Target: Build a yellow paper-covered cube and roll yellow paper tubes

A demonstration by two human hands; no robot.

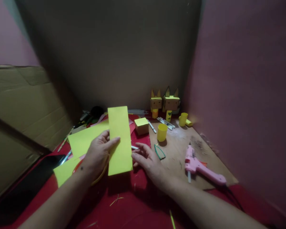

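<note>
My left hand is closed on a long rectangle of yellow paper, its thumb lying across the front. The paper stands nearly upright above the red table cover. My right hand is at the paper's right edge with its fingers apart and partly curled; whether the fingertips touch the edge is hard to tell. Behind those fingers a short length of a white stick-like thing shows, partly hidden. Beneath my left hand, larger yellow sheets lie on the table, along with a curved orange-yellow rim, mostly covered.
On the brown board stand yellow paper tubes beside a green leaf-shaped outline. A pink glue gun lies at right. A small box with a yellow top, several markers and two eared cardboard figures are farther back.
</note>
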